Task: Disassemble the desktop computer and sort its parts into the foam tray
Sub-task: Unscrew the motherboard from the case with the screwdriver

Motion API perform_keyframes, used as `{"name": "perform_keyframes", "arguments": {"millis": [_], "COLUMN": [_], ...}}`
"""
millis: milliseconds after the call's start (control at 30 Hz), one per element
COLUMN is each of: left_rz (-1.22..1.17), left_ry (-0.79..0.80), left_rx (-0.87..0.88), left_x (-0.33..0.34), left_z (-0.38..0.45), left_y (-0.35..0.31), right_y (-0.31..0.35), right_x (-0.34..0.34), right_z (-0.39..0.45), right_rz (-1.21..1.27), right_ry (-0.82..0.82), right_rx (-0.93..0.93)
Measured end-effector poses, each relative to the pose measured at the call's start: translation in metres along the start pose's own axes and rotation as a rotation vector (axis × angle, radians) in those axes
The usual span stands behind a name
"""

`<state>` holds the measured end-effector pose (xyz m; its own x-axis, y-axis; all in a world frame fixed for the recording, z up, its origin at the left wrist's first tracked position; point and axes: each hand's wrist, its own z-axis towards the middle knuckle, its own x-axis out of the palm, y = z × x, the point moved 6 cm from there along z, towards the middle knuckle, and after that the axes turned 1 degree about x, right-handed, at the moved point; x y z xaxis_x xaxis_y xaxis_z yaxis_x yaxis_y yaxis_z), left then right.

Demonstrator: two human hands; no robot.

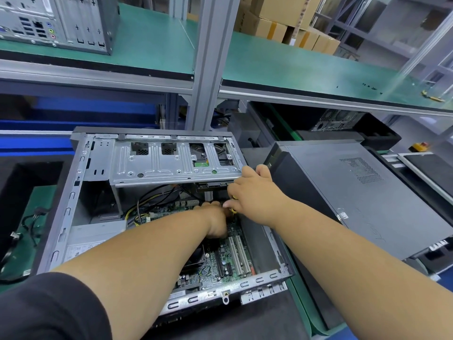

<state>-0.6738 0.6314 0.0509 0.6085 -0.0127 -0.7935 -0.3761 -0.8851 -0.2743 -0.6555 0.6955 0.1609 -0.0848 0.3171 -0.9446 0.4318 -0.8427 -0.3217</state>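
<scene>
An open grey desktop case (73, 192) lies on its side in front of me, its green motherboard (230, 261) showing inside. A silver drive cage (171, 165) spans the case's far end. My right hand (255, 192) grips a yellow-handled screwdriver (232, 209) pointed down at the board near the cage. My left hand (215, 222) reaches inside the case and rests on the board right beside the screwdriver, its fingers hidden. Yellow and black cables (142, 209) run along the board's left side.
The removed dark side panel (362, 200) lies to the right. A black foam tray (22, 173) sits at the left with loose cables (31, 224). A grey frame post (208, 69) rises behind the case. Another computer (61, 20) stands on the green shelf above.
</scene>
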Motion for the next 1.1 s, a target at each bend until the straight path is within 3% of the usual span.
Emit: {"name": "perform_keyframes", "arguments": {"millis": [467, 700, 1100], "left_rz": [0.006, 0.083, 0.06], "left_ry": [-0.021, 0.003, -0.016], "left_rx": [-0.035, 0.048, 0.01], "left_x": [-0.001, 0.0, 0.002], "left_z": [-0.002, -0.002, 0.006], "left_y": [0.0, -0.006, -0.001], "right_y": [0.009, 0.011, 0.01], "right_x": [0.003, 0.005, 0.002], "right_z": [-0.002, -0.002, -0.004], "right_rz": [0.02, 0.059, 0.065], "right_ry": [-0.022, -0.034, -0.055], "right_rx": [0.044, 0.091, 0.03]}}
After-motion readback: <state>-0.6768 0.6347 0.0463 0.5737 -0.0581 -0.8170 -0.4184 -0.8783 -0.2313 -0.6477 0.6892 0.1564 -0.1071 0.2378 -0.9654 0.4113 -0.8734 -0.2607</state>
